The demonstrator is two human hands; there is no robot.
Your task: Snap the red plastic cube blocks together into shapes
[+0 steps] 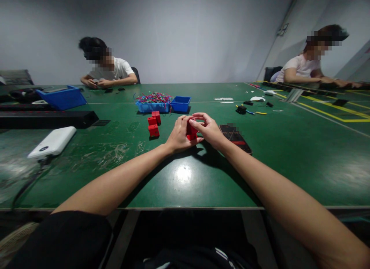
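My left hand point(179, 136) is closed around a small red plastic block point(190, 135), just above the green table. My right hand point(211, 131) grips the same block from the right, its thumb and fingers over the top. The fingers hide much of the block, so its full shape does not show. Left of my hands, several similar red blocks point(153, 130) stand close together on the table. A phone point(235, 138) with digits on its dark screen lies just right of my right hand.
Beyond the red blocks stand a blue bin point(153, 107) heaped with coloured wires and a smaller blue bin point(180, 104). To the left are a white power bank point(53, 142) and a tilted blue tray point(65, 99). Pliers point(254, 113) lie at right. Two people sit across the table point(185, 192).
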